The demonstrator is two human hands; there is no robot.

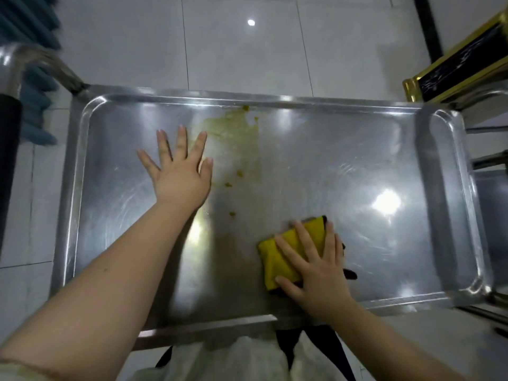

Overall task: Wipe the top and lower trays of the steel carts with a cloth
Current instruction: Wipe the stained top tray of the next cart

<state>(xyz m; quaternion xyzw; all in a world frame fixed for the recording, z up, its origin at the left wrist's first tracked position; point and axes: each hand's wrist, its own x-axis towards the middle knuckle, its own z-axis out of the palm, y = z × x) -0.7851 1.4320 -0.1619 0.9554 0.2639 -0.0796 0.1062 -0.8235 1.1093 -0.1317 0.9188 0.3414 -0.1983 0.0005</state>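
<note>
Left hand [180,171] flat on scuffed steel tray [357,160]; right hand [316,266] flat on yellow cloth [286,248]

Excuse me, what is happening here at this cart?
A person is wiping the top tray of a steel cart. The right hand presses a folded yellow cloth flat on the tray, and the left hand rests open on the steel. A yellowish smear near the far edge is not wiped yet.
</note>
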